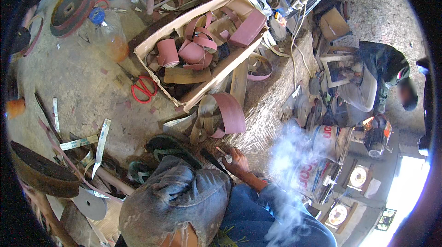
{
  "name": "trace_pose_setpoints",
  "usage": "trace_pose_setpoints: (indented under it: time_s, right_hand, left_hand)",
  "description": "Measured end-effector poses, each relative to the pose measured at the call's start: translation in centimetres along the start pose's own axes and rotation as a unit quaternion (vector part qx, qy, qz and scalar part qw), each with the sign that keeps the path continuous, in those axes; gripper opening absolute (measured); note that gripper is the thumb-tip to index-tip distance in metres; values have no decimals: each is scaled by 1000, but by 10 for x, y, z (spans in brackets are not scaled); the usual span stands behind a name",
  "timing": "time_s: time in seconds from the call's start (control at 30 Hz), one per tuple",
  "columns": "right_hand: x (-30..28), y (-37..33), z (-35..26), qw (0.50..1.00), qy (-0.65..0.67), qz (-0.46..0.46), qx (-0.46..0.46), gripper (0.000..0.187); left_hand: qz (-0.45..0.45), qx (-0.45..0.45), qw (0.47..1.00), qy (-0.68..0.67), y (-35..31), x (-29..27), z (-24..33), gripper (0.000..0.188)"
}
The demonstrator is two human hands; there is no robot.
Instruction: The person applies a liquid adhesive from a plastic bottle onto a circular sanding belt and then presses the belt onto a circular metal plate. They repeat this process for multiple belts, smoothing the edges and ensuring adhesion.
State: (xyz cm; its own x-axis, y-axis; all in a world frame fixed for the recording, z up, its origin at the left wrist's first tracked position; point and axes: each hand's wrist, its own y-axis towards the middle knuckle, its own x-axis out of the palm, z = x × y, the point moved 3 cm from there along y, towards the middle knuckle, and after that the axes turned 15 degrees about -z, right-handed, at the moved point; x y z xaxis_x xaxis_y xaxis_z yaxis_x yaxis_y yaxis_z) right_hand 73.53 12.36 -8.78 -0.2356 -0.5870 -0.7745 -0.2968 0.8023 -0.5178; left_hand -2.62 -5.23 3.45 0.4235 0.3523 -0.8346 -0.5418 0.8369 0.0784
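Note:
My right hand point(237, 162) is beside my bent knee, its fingers closed around a small whitish stick with a lit-looking tip, which looks like a cigarette point(224, 154). White smoke drifts over my blue sleeve on the right. A dark flat strip point(212, 160) lies right by the fingers; whether they touch it I cannot tell. Beyond the hand, a wide loop of reddish sanding belt point(230, 114) stands on the ground. My left hand does not show. My knee in worn, torn jeans point(175, 201) fills the lower middle, with a dark green sandal point(170, 148) past it.
A long cardboard box point(163, 91) holds reddish abrasive rolls. Red-handled scissors point(144, 89), a blue-capped clear bottle point(96, 16) and a large round wheel point(71, 11) are to the left. Printed paper strips point(101, 141) lie nearer. Another person point(386, 72) bends at the right, near cables and machinery.

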Motion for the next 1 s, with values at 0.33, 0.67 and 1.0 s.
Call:
trace_pose_setpoints:
  time_s: [0.33, 0.67, 1.0]
  right_hand:
    - [-72, 7, -48, 990, -48, 1, -133, 16]
    - [-118, 268, -326, 867, 365, 11, -339, 91]
    - [-28, 390, -398, 638, 704, -170, -262, 75]
  left_hand:
    - [-3, 17, 1000, 22, 7, 2, 41, 96]
    - [18, -85, 972, -217, 20, 36, 157, 113]
    - [45, 134, 990, 6, 12, 36, 183, 105]
